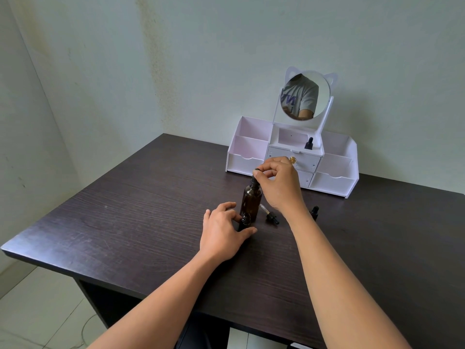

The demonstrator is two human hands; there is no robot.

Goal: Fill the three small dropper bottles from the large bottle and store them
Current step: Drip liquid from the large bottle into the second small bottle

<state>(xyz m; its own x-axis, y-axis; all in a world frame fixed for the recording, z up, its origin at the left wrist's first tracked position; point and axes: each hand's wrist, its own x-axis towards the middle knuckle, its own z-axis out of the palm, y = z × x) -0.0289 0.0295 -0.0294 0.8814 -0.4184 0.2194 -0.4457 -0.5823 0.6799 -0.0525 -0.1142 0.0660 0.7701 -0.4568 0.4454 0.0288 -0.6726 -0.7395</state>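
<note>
A dark wood-grain desk point(125, 210) stands against a stained pale wall point(201, 59), over a tiled floor point(37, 298). Mid-desk, the right hand point(279, 187) pinches the cap point(254, 181) of the large bottle point(250, 201). The left hand point(221, 230) grips a small bottle point(245, 221) just before it. Another bottle point(309, 143) sits in the white organizer point(332, 177).

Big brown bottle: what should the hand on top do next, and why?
Probably lift that top off: the right hand pinches the top of the big bottle, and the left hand holds a small open bottle beside it, ready for filling.
</note>
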